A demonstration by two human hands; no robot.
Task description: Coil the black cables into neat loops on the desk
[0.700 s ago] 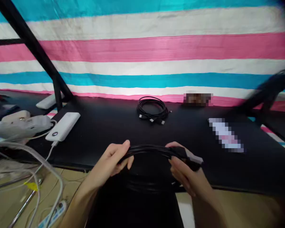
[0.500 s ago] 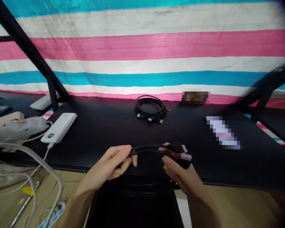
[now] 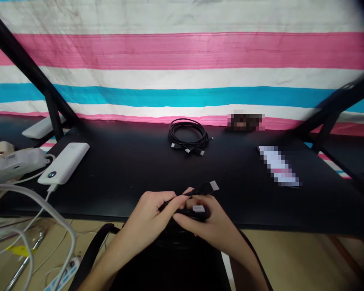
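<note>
Close together over the table's front edge, my two hands hold black USB cables. My left hand (image 3: 159, 212) is closed, its thumb pressing on a cable (image 3: 204, 188) whose plug with a pale metal end points up to the right. My right hand (image 3: 210, 220) is closed around a second black plug (image 3: 197, 209), pale end showing, just below the first. The fingers hide most of the cable length. Beyond the hands, a coiled bundle of black cable (image 3: 189, 139) lies on the table with several plugs facing me.
A white power bank (image 3: 65, 163) with a cord plugged in lies on the black table (image 3: 124, 161) at left, beside white power strips (image 3: 16, 163). At right lies a pixelated flat object (image 3: 279, 166); another blurred object (image 3: 245, 122) is at the back. Slanted black bars (image 3: 33, 72) frame both sides.
My hands have come together; the cable span stretched between them has folded up into the grip. The right hand moved left, and the view shifted slightly.
</note>
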